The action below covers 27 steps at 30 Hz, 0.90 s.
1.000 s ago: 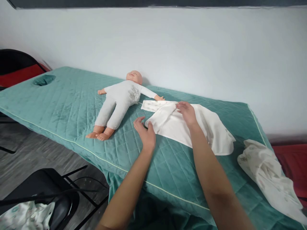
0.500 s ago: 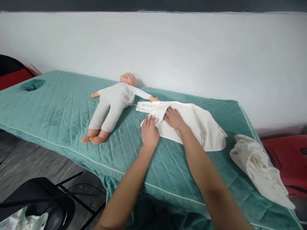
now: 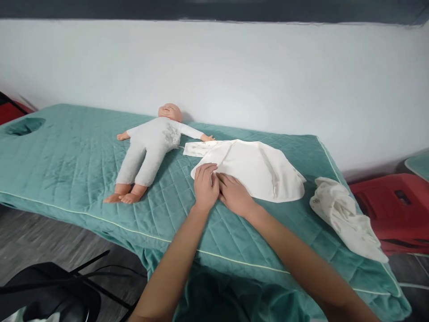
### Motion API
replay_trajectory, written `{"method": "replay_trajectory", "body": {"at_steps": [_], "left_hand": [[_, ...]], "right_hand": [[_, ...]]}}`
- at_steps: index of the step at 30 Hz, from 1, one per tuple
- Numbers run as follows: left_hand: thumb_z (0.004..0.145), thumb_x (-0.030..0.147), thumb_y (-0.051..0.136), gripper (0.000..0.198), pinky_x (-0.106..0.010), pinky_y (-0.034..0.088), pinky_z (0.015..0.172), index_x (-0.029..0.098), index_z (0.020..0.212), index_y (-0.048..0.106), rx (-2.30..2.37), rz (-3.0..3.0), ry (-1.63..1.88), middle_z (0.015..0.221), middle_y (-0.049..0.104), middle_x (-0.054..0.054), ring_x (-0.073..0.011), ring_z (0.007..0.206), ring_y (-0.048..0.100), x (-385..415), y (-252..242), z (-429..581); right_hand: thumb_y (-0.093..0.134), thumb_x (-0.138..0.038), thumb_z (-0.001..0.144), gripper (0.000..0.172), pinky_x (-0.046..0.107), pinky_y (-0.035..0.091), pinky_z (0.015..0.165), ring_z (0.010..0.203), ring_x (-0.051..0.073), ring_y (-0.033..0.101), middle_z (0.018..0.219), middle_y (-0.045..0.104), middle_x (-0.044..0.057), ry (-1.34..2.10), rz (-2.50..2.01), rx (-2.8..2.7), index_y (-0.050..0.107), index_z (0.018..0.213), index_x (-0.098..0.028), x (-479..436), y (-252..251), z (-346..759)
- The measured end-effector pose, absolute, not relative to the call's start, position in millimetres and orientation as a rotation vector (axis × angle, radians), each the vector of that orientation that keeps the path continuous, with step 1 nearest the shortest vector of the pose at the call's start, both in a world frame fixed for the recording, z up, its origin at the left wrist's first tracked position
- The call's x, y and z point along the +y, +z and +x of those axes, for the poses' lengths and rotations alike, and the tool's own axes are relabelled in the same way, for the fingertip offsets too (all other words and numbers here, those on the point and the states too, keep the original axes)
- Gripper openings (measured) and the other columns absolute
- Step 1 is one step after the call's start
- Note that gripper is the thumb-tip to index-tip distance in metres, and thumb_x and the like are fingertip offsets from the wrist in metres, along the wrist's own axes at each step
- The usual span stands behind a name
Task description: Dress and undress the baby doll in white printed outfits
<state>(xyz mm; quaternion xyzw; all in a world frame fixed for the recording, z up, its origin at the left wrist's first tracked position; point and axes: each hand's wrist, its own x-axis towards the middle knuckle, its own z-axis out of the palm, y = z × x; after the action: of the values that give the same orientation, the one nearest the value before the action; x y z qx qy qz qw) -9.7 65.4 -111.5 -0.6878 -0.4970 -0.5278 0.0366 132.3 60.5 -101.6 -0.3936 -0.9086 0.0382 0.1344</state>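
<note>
A white baby shirt (image 3: 256,167) lies spread on the green quilted bed cover, its small-printed sleeve (image 3: 194,148) reaching left. At its near left edge, my left hand (image 3: 205,187) has its fingers curled over the fabric. My right hand (image 3: 235,193) is right beside it, fingers bent together on the same edge, the two hands almost touching. Both seem to pinch the cloth, though the fingertips are partly hidden. To the left a baby doll (image 3: 152,138) with a white cloth body lies on its back, one hand just above the sleeve.
A crumpled white printed cloth (image 3: 345,219) lies near the right end of the green-covered bed (image 3: 83,156). Beyond that end stands a red chair (image 3: 392,205). A black chair (image 3: 50,286) is at the lower left. A white wall (image 3: 214,67) runs behind the bed.
My right hand has come down from the middle of the shirt to its near edge, beside my left hand. The lifted flap now lies flat. The view has shifted slightly right.
</note>
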Motion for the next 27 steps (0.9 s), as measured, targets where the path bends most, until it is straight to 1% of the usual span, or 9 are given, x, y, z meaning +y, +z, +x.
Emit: {"method": "replay_trajectory", "body": {"at_steps": [2, 5, 10, 15, 18, 20, 22, 24, 27], "left_hand": [[0.091, 0.007, 0.046, 0.026, -0.042, 0.049, 0.100, 0.019, 0.109, 0.060, -1.538, -2.121, -1.599, 0.111, 0.070, -0.008, -0.0218, 0.110, 0.061, 65.7, -112.7, -10.0], [0.090, 0.006, 0.046, 0.027, -0.041, 0.049, 0.099, 0.019, 0.108, 0.061, -1.554, -2.131, -1.566, 0.109, 0.070, -0.008, -0.0223, 0.107, 0.061, 67.2, -114.6, -10.2], [0.088, 0.005, 0.046, 0.026, -0.039, 0.050, 0.094, 0.020, 0.102, 0.063, -1.636, -2.269, -1.422, 0.102, 0.070, -0.008, -0.0236, 0.103, 0.061, 69.0, -114.4, -9.5], [0.089, 0.006, 0.045, 0.025, -0.039, 0.051, 0.088, 0.020, 0.098, 0.064, -1.654, -2.439, -1.142, 0.098, 0.071, -0.007, -0.0243, 0.096, 0.062, 67.7, -111.2, -6.9], [0.092, 0.011, 0.045, 0.023, -0.038, 0.051, 0.086, 0.019, 0.100, 0.065, -1.590, -2.518, -0.996, 0.096, 0.071, -0.007, -0.0239, 0.095, 0.063, 66.1, -110.5, -4.2], [0.094, 0.013, 0.046, 0.022, -0.036, 0.051, 0.084, 0.020, 0.101, 0.066, -1.564, -2.577, -0.917, 0.095, 0.071, -0.006, -0.0227, 0.094, 0.064, 65.2, -110.8, -2.5], [0.094, 0.015, 0.046, 0.023, -0.034, 0.052, 0.081, 0.021, 0.103, 0.066, -1.583, -2.609, -0.851, 0.097, 0.072, -0.005, -0.0214, 0.093, 0.066, 64.6, -111.4, -1.3], [0.094, 0.017, 0.047, 0.023, -0.033, 0.052, 0.077, 0.023, 0.105, 0.067, -1.623, -2.608, -0.801, 0.099, 0.074, -0.004, -0.0205, 0.091, 0.068, 64.6, -112.0, -0.9], [0.094, 0.018, 0.048, 0.023, -0.032, 0.051, 0.074, 0.023, 0.106, 0.067, -1.661, -2.596, -0.763, 0.100, 0.075, -0.003, -0.0205, 0.089, 0.070, 65.2, -112.1, -1.3]], "right_hand": [[0.046, -0.022, 0.100, 0.026, 0.044, 0.049, 0.095, 0.115, 0.030, 0.056, 0.124, 0.064, 0.016, 0.051, -1.259, -2.603, 0.065, 0.116, -0.012, 59.7, -97.1, 130.2], [0.045, -0.015, 0.098, 0.021, 0.044, 0.050, 0.086, 0.103, 0.030, 0.056, 0.105, 0.065, 0.014, -0.035, -1.285, -2.642, 0.066, 0.103, -0.013, 63.8, -93.8, 126.7], [0.049, -0.015, 0.096, 0.019, 0.042, 0.048, 0.091, 0.101, 0.028, 0.057, 0.105, 0.065, 0.014, 0.062, -1.207, -2.628, 0.065, 0.106, -0.010, 63.5, -97.3, 128.2], [0.048, -0.019, 0.099, 0.017, 0.032, 0.049, 0.090, 0.097, 0.019, 0.062, 0.102, 0.068, 0.006, 0.441, -1.124, -2.365, 0.065, 0.098, -0.018, 81.1, -86.8, 161.7], [0.049, -0.021, 0.097, 0.016, 0.034, 0.048, 0.095, 0.100, 0.020, 0.064, 0.107, 0.070, 0.007, 0.382, -1.430, -2.016, 0.065, 0.100, -0.018, 106.0, -72.7, 216.6], [0.051, -0.021, 0.094, 0.019, 0.040, 0.046, 0.099, 0.111, 0.025, 0.062, 0.116, 0.068, 0.014, 0.156, -1.749, -1.807, 0.064, 0.107, -0.016, 119.5, -67.3, 261.4], [0.054, -0.024, 0.091, 0.028, 0.046, 0.047, 0.096, 0.116, 0.032, 0.060, 0.124, 0.064, 0.021, -0.006, -2.103, -1.601, 0.063, 0.115, -0.014, 126.2, -68.3, 301.9], [0.056, -0.034, 0.090, 0.031, 0.049, 0.047, 0.091, 0.113, 0.036, 0.061, 0.120, 0.066, 0.023, 0.025, -2.346, -1.519, 0.066, 0.110, -0.012, 127.1, -74.7, 330.8], [0.057, -0.044, 0.089, 0.030, 0.044, 0.047, 0.085, 0.100, 0.033, 0.066, 0.102, 0.072, 0.017, 0.232, -2.434, -1.620, 0.070, 0.094, -0.017, 125.2, -85.8, 350.1]]}}
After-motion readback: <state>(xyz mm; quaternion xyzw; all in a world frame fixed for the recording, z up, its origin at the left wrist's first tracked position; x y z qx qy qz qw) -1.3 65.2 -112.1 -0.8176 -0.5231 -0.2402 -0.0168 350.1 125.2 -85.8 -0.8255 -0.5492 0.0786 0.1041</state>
